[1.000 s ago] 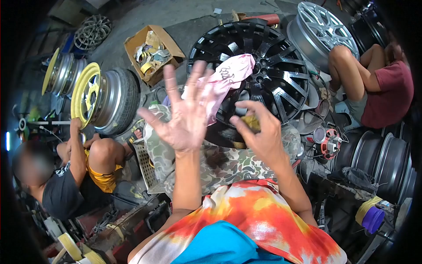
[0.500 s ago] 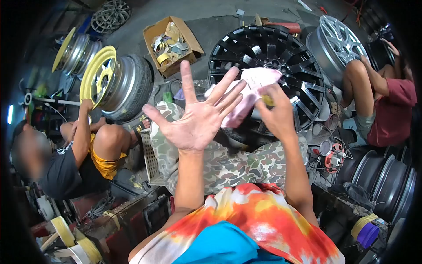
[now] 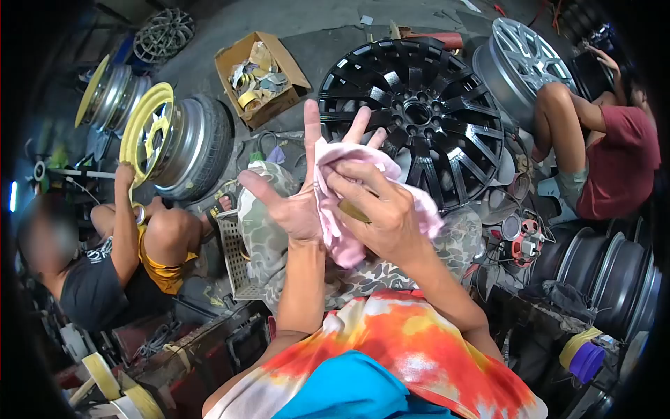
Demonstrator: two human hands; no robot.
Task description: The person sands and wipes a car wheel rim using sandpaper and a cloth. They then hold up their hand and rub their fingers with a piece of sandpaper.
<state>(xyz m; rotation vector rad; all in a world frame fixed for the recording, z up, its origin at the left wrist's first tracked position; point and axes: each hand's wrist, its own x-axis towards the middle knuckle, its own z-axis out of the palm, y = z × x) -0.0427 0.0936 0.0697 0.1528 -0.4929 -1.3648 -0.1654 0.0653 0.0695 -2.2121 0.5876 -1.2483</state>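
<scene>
My left hand (image 3: pixel 296 211) is raised with its palm towards me and its fingers spread. A pink cloth (image 3: pixel 343 250) lies bunched against its palm and fingers, covering part of them. My right hand (image 3: pixel 385 213) grips the cloth and presses it onto the left palm. Under the right fingers shows a small olive-yellow piece (image 3: pixel 354 211) that I cannot make out. Just beyond both hands rests a glossy black multi-spoke wheel rim (image 3: pixel 457 105), which neither hand appears to touch.
A cardboard box (image 3: pixel 287 64) of scraps and tape stands beyond the left hand. At left, one person holds a yellow-lipped rim (image 3: pixel 128 150); at right, another sits beside a silver rim (image 3: pixel 488 66). A red power tool (image 3: pixel 523 241) and stacked rims (image 3: pixel 604 272) lie at right.
My right hand has brought the pink cloth from over the black rim back and left onto my left palm. The left hand stays spread. The view has shifted slightly.
</scene>
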